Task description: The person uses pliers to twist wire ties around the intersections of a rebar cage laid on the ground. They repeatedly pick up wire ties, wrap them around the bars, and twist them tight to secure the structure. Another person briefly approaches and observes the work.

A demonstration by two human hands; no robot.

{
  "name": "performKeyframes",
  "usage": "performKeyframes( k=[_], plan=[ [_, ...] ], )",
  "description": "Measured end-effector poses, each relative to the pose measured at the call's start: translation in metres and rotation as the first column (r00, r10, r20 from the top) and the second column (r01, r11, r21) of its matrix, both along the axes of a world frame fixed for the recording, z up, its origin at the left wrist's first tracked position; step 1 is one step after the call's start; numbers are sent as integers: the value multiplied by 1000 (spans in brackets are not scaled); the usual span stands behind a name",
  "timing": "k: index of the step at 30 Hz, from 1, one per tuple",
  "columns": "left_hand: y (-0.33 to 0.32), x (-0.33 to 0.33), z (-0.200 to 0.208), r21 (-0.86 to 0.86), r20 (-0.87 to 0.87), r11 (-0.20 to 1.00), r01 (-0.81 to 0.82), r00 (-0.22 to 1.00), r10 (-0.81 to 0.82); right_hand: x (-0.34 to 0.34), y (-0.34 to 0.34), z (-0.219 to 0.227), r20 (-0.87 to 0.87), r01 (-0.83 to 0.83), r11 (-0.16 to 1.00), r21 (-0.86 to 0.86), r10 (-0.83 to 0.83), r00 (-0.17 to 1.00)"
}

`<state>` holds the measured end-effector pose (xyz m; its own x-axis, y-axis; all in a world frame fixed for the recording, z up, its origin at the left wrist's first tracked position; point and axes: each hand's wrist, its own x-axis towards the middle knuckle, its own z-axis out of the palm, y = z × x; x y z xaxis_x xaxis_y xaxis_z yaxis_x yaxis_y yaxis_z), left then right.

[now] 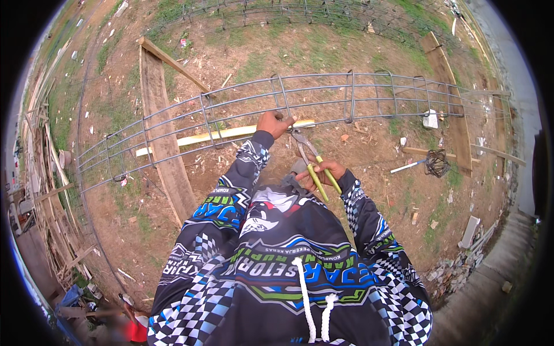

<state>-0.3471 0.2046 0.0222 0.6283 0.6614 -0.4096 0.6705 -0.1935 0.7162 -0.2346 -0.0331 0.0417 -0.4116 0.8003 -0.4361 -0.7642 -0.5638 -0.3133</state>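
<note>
A long cage of grey steel rebar (323, 86), with square stirrups along it, stretches across in front of me. At its near side, by a stirrup's corner, my left hand (273, 123) has its fingers bent together; whatever they pinch is too small to make out. My right hand (330, 172) is closed round the yellow-green handles of a pair of pincers (304, 144). The handles are spread somewhat apart. Their metal head points up at the near bar, right beside my left fingertips. A pale yellow strip (196, 139) runs beneath the cage, partly covered by my left hand.
Upright planks support the cage, one at left (157, 109) and one at right (453, 109). A dark wire bundle (437, 164) and a white block (430, 119) lie at right. Timber (55, 173) is heaped at far left, rubble (461, 265) at lower right. More rebar cages (300, 12) lie beyond.
</note>
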Motion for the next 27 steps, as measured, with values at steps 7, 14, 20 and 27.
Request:
performKeyframes(
  k=[7, 14, 20, 27],
  plan=[
    [28, 10, -4, -521, -114, 848, 95, 977, -179, 15, -24, -9, 750, -316, 947, -56, 249, 613],
    [37, 5, -30, -581, 54, 775, 248, 962, -267, -14, -3, 27, 909, -82, 916, 393, -400, -120],
    [52, -3, -71, -421, 318, 751, 509, 858, -403, 8, -27, -32, 940, -273, 913, -305, 243, -238],
    [41, -1, -79, -873, 247, 459, 167, 962, 120, -13, 0, -11, 980, -170, 985, -32, -3, -200]
  ],
)
